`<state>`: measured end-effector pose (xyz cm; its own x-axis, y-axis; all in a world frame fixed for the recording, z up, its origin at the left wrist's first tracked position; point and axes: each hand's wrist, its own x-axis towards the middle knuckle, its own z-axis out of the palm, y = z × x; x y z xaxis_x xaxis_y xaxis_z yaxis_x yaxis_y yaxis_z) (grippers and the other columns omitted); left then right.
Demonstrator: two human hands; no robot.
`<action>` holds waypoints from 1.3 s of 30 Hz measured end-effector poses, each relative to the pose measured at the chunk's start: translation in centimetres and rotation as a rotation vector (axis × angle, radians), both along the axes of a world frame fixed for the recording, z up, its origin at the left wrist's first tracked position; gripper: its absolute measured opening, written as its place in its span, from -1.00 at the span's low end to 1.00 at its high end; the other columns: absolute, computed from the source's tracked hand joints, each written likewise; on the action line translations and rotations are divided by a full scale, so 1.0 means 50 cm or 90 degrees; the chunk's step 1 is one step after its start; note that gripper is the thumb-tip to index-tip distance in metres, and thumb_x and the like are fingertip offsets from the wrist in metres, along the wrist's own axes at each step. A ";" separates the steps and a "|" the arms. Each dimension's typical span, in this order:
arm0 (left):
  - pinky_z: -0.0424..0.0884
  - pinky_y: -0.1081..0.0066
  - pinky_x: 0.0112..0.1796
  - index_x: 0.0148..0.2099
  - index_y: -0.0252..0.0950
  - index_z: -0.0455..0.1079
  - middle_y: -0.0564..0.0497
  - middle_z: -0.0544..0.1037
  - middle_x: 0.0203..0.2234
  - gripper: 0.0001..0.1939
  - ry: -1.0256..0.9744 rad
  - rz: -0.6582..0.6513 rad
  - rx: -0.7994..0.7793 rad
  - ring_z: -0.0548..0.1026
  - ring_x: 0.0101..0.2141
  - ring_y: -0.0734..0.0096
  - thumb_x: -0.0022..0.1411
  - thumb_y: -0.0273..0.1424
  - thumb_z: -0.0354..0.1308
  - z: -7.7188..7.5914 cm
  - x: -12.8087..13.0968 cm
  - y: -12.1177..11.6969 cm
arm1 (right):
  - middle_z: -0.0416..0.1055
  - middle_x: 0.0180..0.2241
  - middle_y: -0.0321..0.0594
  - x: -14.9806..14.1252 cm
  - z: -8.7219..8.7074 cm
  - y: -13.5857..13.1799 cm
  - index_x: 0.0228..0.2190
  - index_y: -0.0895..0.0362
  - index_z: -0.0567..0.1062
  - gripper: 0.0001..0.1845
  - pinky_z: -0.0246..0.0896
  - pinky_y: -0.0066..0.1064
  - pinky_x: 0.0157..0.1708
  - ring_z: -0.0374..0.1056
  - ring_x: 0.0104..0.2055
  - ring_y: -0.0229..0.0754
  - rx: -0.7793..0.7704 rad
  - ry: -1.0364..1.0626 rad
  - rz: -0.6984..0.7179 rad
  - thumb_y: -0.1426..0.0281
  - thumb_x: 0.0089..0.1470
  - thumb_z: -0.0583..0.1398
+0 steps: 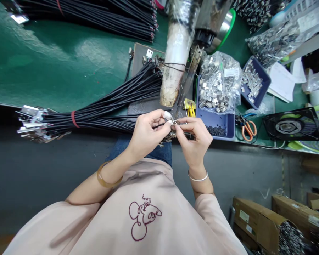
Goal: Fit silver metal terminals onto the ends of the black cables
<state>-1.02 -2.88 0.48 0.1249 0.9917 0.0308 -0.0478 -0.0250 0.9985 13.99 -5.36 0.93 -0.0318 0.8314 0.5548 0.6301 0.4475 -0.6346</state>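
Picture a clock with its middle at the two hands and 12 at the top of the view. The left hand [150, 131] is closed, with thumb and finger pinching a thin black cable [158, 125] near its end. It has a white wrap [167, 115] on one fingertip. The right hand [193, 136] is closed too. Its fingertips meet the left ones at the cable's end and seem to pinch a tiny metal piece [174, 122]. It is too small to tell its shape. So the cable's end is right in the middle, between the hands, at the near edge of the green desk [55, 79].

At 9 o'clock lies a big bunch of black cables [103, 104], with a red band [74, 119] around it. At 12 is a pale tube [174, 67] in clear wrap. A small yellow thing [190, 108] is close by at 2, and a bag of metal bits [219, 83] is farther out that way. A blue tray [230, 125] and orange scissors [248, 130] are at 3.

I think the step now is careful fingertip work on the cable's end. The next move calls for a steady left hand and small, gentle pushes from the right.
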 end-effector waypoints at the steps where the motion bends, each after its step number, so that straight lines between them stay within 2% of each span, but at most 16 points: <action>1: 0.23 0.59 -0.52 -0.40 -0.33 0.38 0.12 0.36 -0.60 -0.95 0.005 0.005 0.005 0.30 -0.56 0.63 0.12 -0.50 0.18 0.000 0.001 0.001 | 0.56 -0.30 -0.28 0.000 0.000 0.002 -0.39 0.08 0.50 -0.88 0.51 -0.38 -0.29 0.50 -0.22 -0.25 0.007 -0.005 0.001 0.53 0.14 0.28; 6: 0.24 0.60 -0.53 -0.37 -0.33 0.42 0.11 0.38 -0.57 -0.98 0.026 0.039 0.029 0.33 -0.54 0.61 0.12 -0.50 0.19 0.002 0.004 0.000 | 0.56 -0.29 -0.26 -0.001 0.005 0.007 -0.40 0.08 0.50 -0.87 0.48 -0.34 -0.22 0.50 -0.21 -0.24 0.033 -0.027 -0.007 0.54 0.13 0.29; 10: 0.26 0.60 -0.52 -0.36 -0.34 0.44 0.10 0.39 -0.56 -0.97 0.040 0.035 0.023 0.35 -0.53 0.60 0.13 -0.50 0.18 -0.003 0.005 -0.006 | 0.57 -0.25 -0.25 0.004 0.004 0.002 -0.40 0.07 0.48 -0.87 0.46 -0.29 -0.18 0.51 -0.20 -0.22 0.032 -0.039 0.020 0.53 0.13 0.27; 19: 0.26 0.59 -0.51 -0.36 -0.33 0.45 0.08 0.43 -0.52 -0.96 0.056 0.041 0.033 0.37 -0.50 0.59 0.14 -0.52 0.19 -0.007 0.006 -0.008 | 0.56 -0.26 -0.25 0.007 0.000 -0.002 -0.39 0.08 0.45 -0.87 0.48 -0.34 -0.20 0.52 -0.18 -0.23 0.028 -0.016 0.030 0.54 0.15 0.26; 21: 0.25 0.59 -0.52 -0.35 -0.33 0.46 0.08 0.43 -0.54 -0.96 0.069 0.028 0.044 0.35 -0.52 0.60 0.15 -0.51 0.18 -0.005 0.003 -0.012 | 0.55 -0.25 -0.27 0.005 0.000 -0.003 -0.36 0.07 0.43 -0.90 0.48 -0.42 -0.30 0.52 -0.26 -0.28 -0.017 0.027 0.009 0.48 0.19 0.23; 23: 0.21 0.60 -0.55 -0.34 -0.34 0.47 0.09 0.42 -0.56 -0.94 0.088 0.002 0.079 0.32 -0.55 0.61 0.15 -0.52 0.17 -0.005 -0.001 -0.016 | 0.52 -0.36 -0.35 0.005 0.001 -0.004 -0.33 0.06 0.38 -0.91 0.39 -0.51 -0.48 0.46 -0.46 -0.36 -0.110 0.091 -0.011 0.40 0.24 0.20; 25: 0.17 0.60 -0.57 -0.33 -0.34 0.48 0.10 0.41 -0.58 -0.93 0.115 -0.029 0.139 0.28 -0.57 0.62 0.14 -0.54 0.17 -0.004 -0.010 -0.019 | 0.41 -0.53 -0.48 0.007 0.004 -0.006 -0.32 0.04 0.32 -0.87 0.24 -0.57 -0.63 0.32 -0.64 -0.42 -0.222 0.160 0.005 0.32 0.28 0.17; 27: 0.15 0.60 -0.58 -0.30 -0.35 0.49 0.12 0.40 -0.60 -0.91 0.139 -0.055 0.182 0.24 -0.59 0.63 0.10 -0.54 0.19 0.000 -0.022 -0.017 | 0.33 -0.59 -0.53 0.010 0.007 -0.008 -0.32 0.03 0.29 -0.84 0.19 -0.59 -0.66 0.28 -0.67 -0.42 -0.290 0.203 0.044 0.27 0.30 0.15; 29: 0.14 0.57 -0.58 -0.33 -0.36 0.48 0.14 0.37 -0.62 -0.93 0.162 -0.087 0.182 0.21 -0.61 0.63 0.09 -0.52 0.19 0.007 -0.038 -0.009 | 0.41 -0.49 -0.45 0.016 0.009 -0.011 -0.31 0.04 0.31 -0.86 0.31 -0.56 -0.57 0.39 -0.56 -0.39 -0.259 0.192 0.067 0.29 0.29 0.16; 30: 0.14 0.55 -0.57 -0.37 -0.36 0.47 0.14 0.36 -0.63 -0.95 0.174 -0.109 0.172 0.20 -0.61 0.63 0.11 -0.51 0.18 0.011 -0.046 -0.003 | 0.45 -0.42 -0.39 0.019 0.009 -0.013 -0.31 0.04 0.33 -0.89 0.38 -0.52 -0.48 0.44 -0.46 -0.36 -0.201 0.155 0.068 0.33 0.27 0.18; 32: 0.13 0.50 -0.55 -0.45 -0.35 0.44 0.11 0.37 -0.64 -0.86 0.209 -0.156 0.177 0.21 -0.60 0.60 0.15 -0.50 0.15 0.021 -0.061 0.010 | 0.50 -0.31 -0.30 0.027 0.006 -0.017 -0.31 0.05 0.39 -0.92 0.45 -0.43 -0.32 0.49 -0.30 -0.29 -0.048 0.035 0.069 0.43 0.21 0.22; 34: 0.21 0.47 -0.48 -0.43 -0.34 0.47 0.05 0.46 -0.57 -0.85 0.247 -0.186 0.226 0.30 -0.54 0.53 0.19 -0.50 0.14 0.030 -0.071 0.018 | 0.54 -0.29 -0.27 0.033 0.002 -0.019 -0.30 0.04 0.43 -0.88 0.46 -0.37 -0.25 0.50 -0.24 -0.25 0.067 -0.075 0.069 0.50 0.17 0.25; 36: 0.29 0.42 -0.37 -0.37 -0.32 0.50 0.00 0.53 -0.50 -0.84 0.300 -0.186 0.303 0.39 -0.46 0.44 0.23 -0.50 0.12 0.036 -0.076 0.019 | 0.55 -0.31 -0.27 0.036 0.000 -0.021 -0.29 0.04 0.45 -0.90 0.46 -0.36 -0.26 0.50 -0.26 -0.24 0.058 -0.092 0.059 0.49 0.18 0.25; 39: 0.30 0.40 -0.34 -0.38 -0.32 0.49 -0.03 0.54 -0.48 -0.79 0.400 -0.158 0.411 0.42 -0.43 0.40 0.27 -0.52 0.07 0.034 -0.074 0.005 | 0.55 -0.31 -0.27 0.035 0.006 -0.025 -0.33 0.07 0.47 -0.95 0.49 -0.39 -0.30 0.52 -0.24 -0.24 -0.100 -0.025 0.043 0.42 0.21 0.23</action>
<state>-4.71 -2.62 2.17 0.5117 0.7491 0.4208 0.4181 -0.6450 0.6397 15.75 -6.59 1.24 -0.1095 0.9031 0.4152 0.6278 0.3867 -0.6755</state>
